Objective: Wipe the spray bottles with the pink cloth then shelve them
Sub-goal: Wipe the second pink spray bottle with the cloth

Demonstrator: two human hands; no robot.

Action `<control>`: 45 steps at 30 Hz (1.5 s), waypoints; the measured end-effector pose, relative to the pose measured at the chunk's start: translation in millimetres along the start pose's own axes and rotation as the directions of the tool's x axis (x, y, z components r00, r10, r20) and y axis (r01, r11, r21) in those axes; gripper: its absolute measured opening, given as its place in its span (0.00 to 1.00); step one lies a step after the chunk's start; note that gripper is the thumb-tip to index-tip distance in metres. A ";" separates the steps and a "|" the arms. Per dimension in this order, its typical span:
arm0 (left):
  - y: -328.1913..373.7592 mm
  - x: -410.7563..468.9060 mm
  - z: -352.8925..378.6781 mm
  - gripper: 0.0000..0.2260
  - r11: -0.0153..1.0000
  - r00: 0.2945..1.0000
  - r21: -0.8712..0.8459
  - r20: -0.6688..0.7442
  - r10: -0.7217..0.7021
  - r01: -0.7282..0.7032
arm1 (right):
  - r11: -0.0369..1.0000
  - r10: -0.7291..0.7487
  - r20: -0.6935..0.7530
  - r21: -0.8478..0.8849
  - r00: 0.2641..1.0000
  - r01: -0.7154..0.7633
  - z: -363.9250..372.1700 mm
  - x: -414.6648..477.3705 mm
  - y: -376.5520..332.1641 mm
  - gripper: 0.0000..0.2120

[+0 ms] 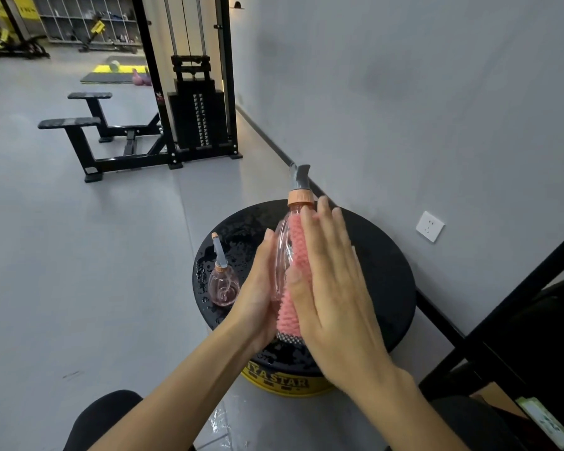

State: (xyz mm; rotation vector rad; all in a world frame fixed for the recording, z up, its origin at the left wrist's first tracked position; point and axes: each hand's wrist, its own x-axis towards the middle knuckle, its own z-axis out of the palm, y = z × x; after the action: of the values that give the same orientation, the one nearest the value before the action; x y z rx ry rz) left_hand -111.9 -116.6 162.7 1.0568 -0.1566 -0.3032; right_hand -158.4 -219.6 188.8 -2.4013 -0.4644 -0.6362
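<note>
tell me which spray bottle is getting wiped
The taller bottle, held between the left hand and right hand, with the pink cloth pressed against it; the small round bottle stands untouched on the black stool.

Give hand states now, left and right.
Left hand: open, flat against the spray bottle.
Right hand: open, pressing the pink cloth onto it.

A black weight-stack machine [197,118] is standing against the grey wall [404,92], with its low padded frame [79,131] reaching out across the floor. Beyond it, a mat [111,78] and pink kettlebells [140,79] are lying on the floor. A white socket [430,226] is sitting low on the wall beside a wet, black-topped yellow drum [381,281].
</note>
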 end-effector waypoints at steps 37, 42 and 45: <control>-14.2 -7.1 -4.0 0.22 0.997 0.997 0.076 -0.081 0.013 -0.007 | 0.982 0.086 0.036 -0.170 0.996 -0.079 14.6 -10.2 -4.4 0.34; -19.3 -9.8 0.7 0.21 0.997 0.998 0.080 -0.059 0.014 -0.009 | 0.988 0.136 0.029 -0.071 0.990 -0.134 5.3 19.0 1.2 0.34; -16.3 -8.2 -3.9 0.22 0.999 0.994 0.022 -0.100 0.035 -0.033 | 0.990 0.078 0.037 -0.119 0.996 -0.074 10.2 4.4 -2.6 0.32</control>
State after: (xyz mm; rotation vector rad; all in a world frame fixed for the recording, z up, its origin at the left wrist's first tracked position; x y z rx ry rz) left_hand -121.4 -118.1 146.7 1.0864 -0.0879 -0.2173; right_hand -152.6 -210.5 185.3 -2.5343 -0.3598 -0.5955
